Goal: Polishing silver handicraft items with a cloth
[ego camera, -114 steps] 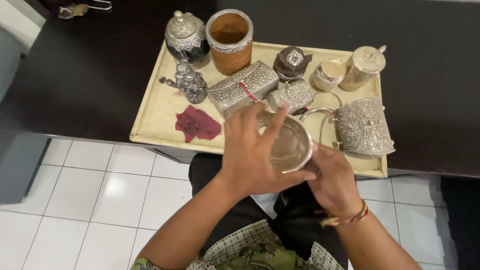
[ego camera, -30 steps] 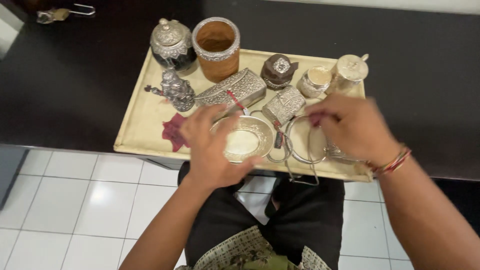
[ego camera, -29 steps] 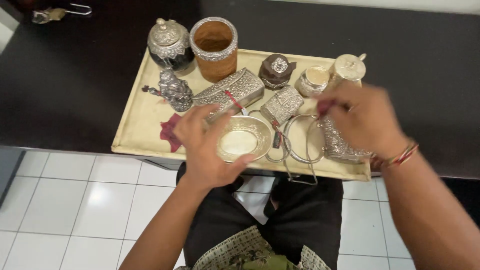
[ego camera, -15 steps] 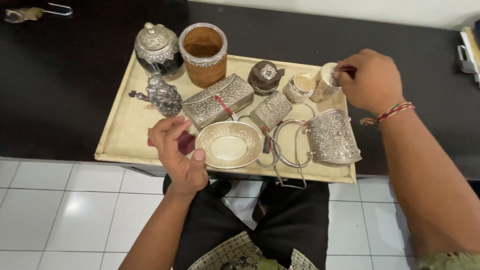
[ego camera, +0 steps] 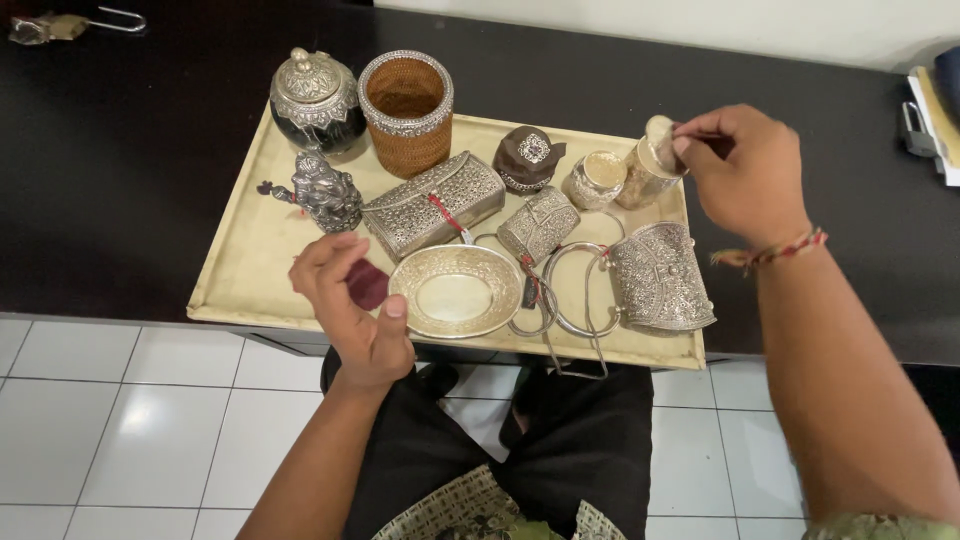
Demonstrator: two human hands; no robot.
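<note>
On the cream rectangular tray [ego camera: 240, 255], set on a black tabletop [ego camera: 120, 150] above a white tiled floor [ego camera: 110, 420]:

- Left hand [ego camera: 350, 300]: hovers over the tray's near edge, fingers loosely curled around a small dark red cloth [ego camera: 368, 284]; the thumb tip rests at the left rim of the oval silver dish.
- Oval silver dish [ego camera: 458, 292]: shallow, embossed rim, lying flat at the tray's near middle, just beside the left hand.
- Right hand [ego camera: 745, 175]: raised over the tray's far right corner, fingertips pinched together on the top of the small silver lidded cup.
- Small silver lidded cup [ego camera: 648, 165]: tilted, at the far right of the tray, its top touching the right fingertips.
- Small round silver pot [ego camera: 597, 178]: just left of the cup.
- Dark brown round box with silver crest [ego camera: 528, 157]: further left, same row.
- Woven brown cylinder with silver rim [ego camera: 407, 112]: upright, far edge.
- Dark lidded jar with silver cap [ego camera: 315, 100]: beside the cylinder, far left corner.
- Silver figurine [ego camera: 322, 190]: near the jar.
- Long embossed silver clutch [ego camera: 432, 203]: centre, with a red tassel.
- Small embossed silver purse [ego camera: 538, 224]: right of the clutch.
- Filigree silver handbag [ego camera: 660, 277]: lying at near right, its ring handles [ego camera: 575, 290] toward the dish.
</note>
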